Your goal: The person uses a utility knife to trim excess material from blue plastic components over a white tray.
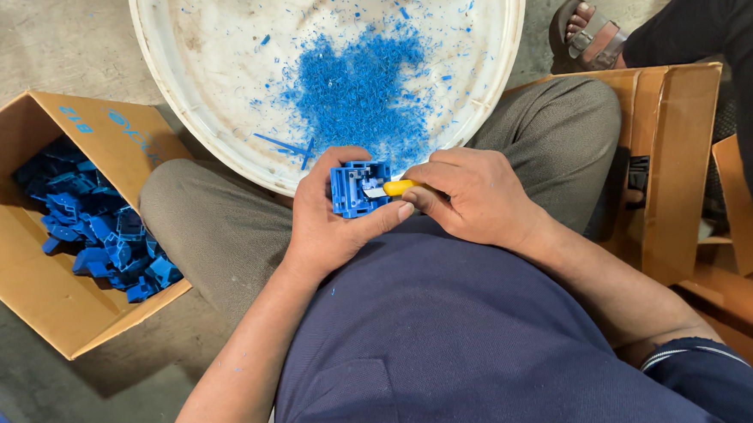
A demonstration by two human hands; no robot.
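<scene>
My left hand (330, 222) grips a blue moulded plastic part (356, 189), square with ribs, held over my lap just below the rim of a white basin (173, 93). My right hand (470, 194) holds a small knife with a yellow handle (398, 187); its short blade rests against the part's right edge. Both hands touch each other around the part. A heap of blue plastic shavings (357, 88) lies in the basin.
An open cardboard box (18, 256) at my left holds several more blue parts (94, 226). A second cardboard box (679, 161) stands at my right. Another person's sandalled foot (586, 33) and dark trouser leg are at the top right. The floor is concrete.
</scene>
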